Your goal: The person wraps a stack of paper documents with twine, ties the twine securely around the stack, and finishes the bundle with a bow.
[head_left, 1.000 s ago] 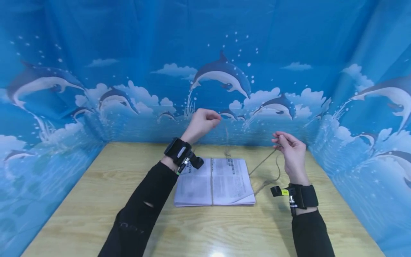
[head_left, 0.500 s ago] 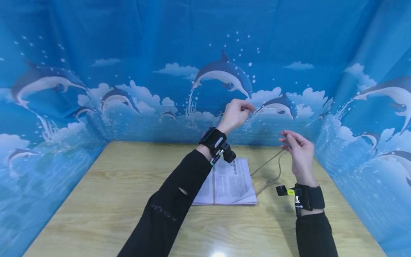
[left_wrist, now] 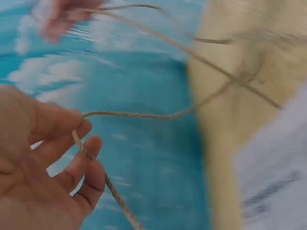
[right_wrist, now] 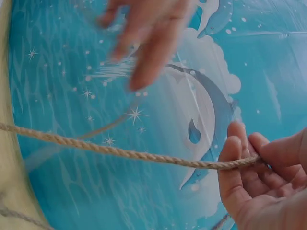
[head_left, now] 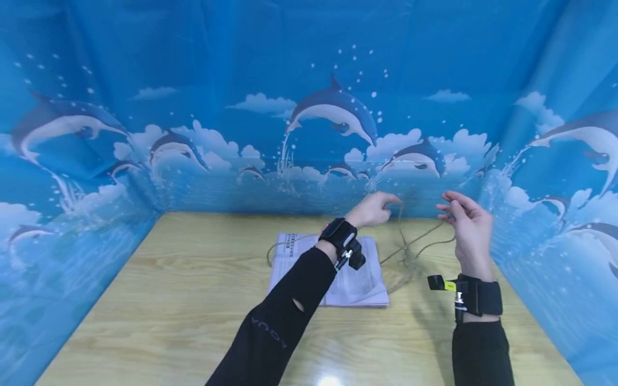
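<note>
A flat stack of newspapers [head_left: 359, 279] lies on the table, partly covered by my left forearm. Brown twine [left_wrist: 139, 115] passes round the stack and runs off its right side in several strands. My left hand [head_left: 374, 209], beyond the stack's far right corner, pinches one strand between thumb and forefinger; another length trails down past the curled fingers in the left wrist view. Farther right, raised above the table, my right hand [head_left: 470, 228] pinches a second strand, a taut cord [right_wrist: 144, 155] in the right wrist view. The strands cross between the hands.
The pale wooden table [head_left: 183, 321] ends at a blue curtain [head_left: 217, 128] printed with dolphins, which also closes off both sides. A loop of twine sticks out past the stack's left edge. Each wrist carries a black strap with a small camera.
My left hand has swept right across the stack and then dropped lower, drawing its strand toward the right side. My right hand has shifted slightly right, still pinching its strand.
</note>
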Available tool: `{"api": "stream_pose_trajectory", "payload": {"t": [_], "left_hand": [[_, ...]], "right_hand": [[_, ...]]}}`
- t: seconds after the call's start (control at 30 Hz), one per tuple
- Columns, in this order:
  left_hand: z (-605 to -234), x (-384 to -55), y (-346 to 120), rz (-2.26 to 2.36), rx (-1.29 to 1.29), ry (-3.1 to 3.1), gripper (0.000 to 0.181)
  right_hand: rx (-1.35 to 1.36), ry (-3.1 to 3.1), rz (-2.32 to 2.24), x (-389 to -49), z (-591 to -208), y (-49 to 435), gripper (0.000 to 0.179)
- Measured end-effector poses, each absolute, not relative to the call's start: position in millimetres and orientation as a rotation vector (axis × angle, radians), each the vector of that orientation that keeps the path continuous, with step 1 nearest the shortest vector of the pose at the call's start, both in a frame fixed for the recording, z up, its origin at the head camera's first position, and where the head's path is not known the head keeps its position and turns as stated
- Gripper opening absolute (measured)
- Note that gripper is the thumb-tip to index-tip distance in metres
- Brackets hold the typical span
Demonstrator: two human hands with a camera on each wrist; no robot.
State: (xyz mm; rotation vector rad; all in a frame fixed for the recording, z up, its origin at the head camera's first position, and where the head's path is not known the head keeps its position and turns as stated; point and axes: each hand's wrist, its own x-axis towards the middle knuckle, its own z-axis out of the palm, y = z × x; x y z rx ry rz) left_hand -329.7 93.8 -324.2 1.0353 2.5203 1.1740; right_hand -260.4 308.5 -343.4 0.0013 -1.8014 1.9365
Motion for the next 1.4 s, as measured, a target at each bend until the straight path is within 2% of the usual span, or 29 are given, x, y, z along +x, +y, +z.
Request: {"api": "stream_pose_trajectory", "payload": {"t": [0.2, 0.33, 0.47, 0.6, 0.77, 0.97, 1.13, 1.4], "left_hand": [[-373.0, -322.7, 101.2, 1.066, 0.956, 2.393, 0.049], [-387.7, -319.9, 107.0, 1.055, 0.936, 2.322, 0.052], [-393.3, -317.9, 110.1, 1.037, 0.937, 2.375, 0.043], [-393.1, -315.4, 113.9, 1.111, 0.972, 2.415, 0.034], [-383.0, -309.3, 124.1, 1.250, 1.051, 2.414, 0.034], [-373.2, -302.8, 129.8, 1.356, 1.015, 2.492, 0.025], [-370.5, -303.1, 123.4, 1.436, 1.000, 2.496, 0.021], [-350.2, -307.7, 101.1, 1.606, 0.903, 2.506, 0.019]], "right_hand": [[0.129, -1.869, 1.912, -258.5, -345.2, 307.8, 0.031], [0.209, -1.845, 1.933, -257.9, -344.5, 308.5, 0.031], [0.242, -1.842, 1.948, -257.4, -343.9, 307.8, 0.031], [0.240, -1.876, 1.950, -256.5, -344.8, 304.7, 0.030], [0.249, -1.924, 1.934, -259.2, -346.0, 299.0, 0.029], [0.234, -1.894, 1.947, -263.5, -346.7, 297.7, 0.033], [0.202, -1.967, 1.942, -265.4, -350.0, 302.2, 0.036], [0.296, -2.168, 1.902, -271.5, -354.9, 304.8, 0.040]]}}
